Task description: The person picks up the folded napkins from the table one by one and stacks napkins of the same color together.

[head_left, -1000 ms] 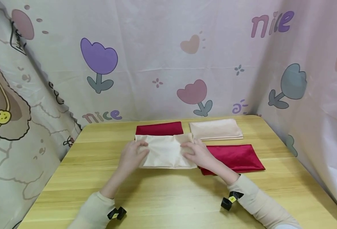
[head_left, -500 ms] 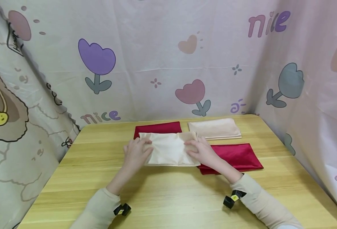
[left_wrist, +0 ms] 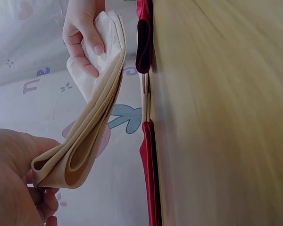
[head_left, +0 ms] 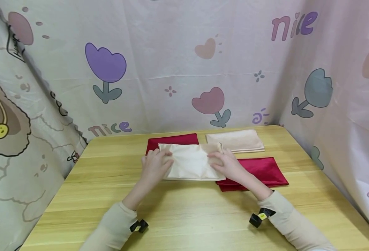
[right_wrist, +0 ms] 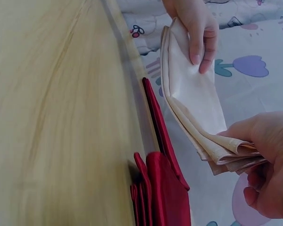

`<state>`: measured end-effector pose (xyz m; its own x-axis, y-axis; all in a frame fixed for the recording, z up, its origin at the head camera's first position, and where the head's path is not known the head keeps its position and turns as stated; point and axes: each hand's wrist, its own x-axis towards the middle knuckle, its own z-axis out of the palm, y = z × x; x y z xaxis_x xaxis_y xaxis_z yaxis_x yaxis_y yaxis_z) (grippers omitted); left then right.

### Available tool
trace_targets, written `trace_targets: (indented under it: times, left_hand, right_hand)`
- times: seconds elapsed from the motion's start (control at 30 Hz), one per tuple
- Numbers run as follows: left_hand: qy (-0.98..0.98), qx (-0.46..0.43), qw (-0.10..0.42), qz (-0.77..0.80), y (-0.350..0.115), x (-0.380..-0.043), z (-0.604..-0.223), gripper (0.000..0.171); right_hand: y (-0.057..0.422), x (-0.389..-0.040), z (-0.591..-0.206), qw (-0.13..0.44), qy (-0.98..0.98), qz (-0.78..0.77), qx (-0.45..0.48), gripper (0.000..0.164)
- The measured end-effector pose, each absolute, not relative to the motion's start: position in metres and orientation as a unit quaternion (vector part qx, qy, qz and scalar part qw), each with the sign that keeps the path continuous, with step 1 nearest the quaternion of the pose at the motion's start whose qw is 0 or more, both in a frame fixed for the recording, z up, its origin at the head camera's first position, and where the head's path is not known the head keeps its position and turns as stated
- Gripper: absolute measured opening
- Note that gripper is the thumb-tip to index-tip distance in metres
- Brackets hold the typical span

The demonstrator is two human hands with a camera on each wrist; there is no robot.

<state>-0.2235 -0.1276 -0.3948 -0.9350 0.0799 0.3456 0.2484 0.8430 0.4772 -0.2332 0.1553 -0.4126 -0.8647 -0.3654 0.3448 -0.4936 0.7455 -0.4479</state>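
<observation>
Between my two hands hangs a folded cream satin cloth [head_left: 189, 162], lifted clear of the table in both wrist views. My left hand [head_left: 154, 164] pinches its left end, thumb on the near face and fingers behind. At the other end my right hand [head_left: 228, 165] grips it the same way. Loose folded layers [left_wrist: 80, 162] loop at the left end, and stacked edges [right_wrist: 226, 155] show at the right end. Behind the cloth lies a folded dark red cloth [head_left: 172, 139], partly covered by it in the head view. Another folded red cloth [head_left: 260, 170] lies beside my right hand.
A second folded cream cloth [head_left: 234, 140] lies at the back right of the wooden table [head_left: 184, 216]. A patterned curtain [head_left: 159, 52] rises behind the table and along both sides.
Both hands have moved to the right and slightly away with the cream cloth between them. It now overlaps less of the red cloth's left side. The other cloths stay where they were.
</observation>
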Motion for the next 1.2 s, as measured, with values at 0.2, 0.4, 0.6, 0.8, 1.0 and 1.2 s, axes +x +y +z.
trace_targets:
  times: [0.2,0.4,0.6,0.8,1.0,1.2]
  left_hand:
    - [-0.943,-0.097,0.158,-0.275,-0.12,-0.227,-0.395,0.016]
    - [-0.947,-0.105,0.152,-0.264,-0.115,-0.231,-0.395,0.018]
    - [-0.95,-0.112,0.147,-0.251,-0.108,-0.234,-0.395,0.018]
    - [-0.951,-0.122,0.134,-0.25,-0.1,-0.237,-0.392,0.017]
    - [-0.953,-0.132,0.123,-0.243,-0.092,-0.24,-0.389,0.018]
    - [-0.953,-0.145,0.131,-0.232,-0.085,-0.244,-0.386,0.016]
  right_hand:
    - [0.164,-0.234,-0.411,0.112,-0.929,0.269,0.229,0.032]
    - [0.172,-0.234,-0.408,0.11,-0.929,0.271,0.227,0.033]
    - [0.18,-0.235,-0.408,0.108,-0.93,0.271,0.222,0.033]
    - [0.19,-0.236,-0.408,0.105,-0.933,0.269,0.216,0.033]
    - [0.199,-0.237,-0.405,0.103,-0.935,0.268,0.208,0.033]
    - [0.207,-0.24,-0.401,0.105,-0.938,0.268,0.195,0.033]
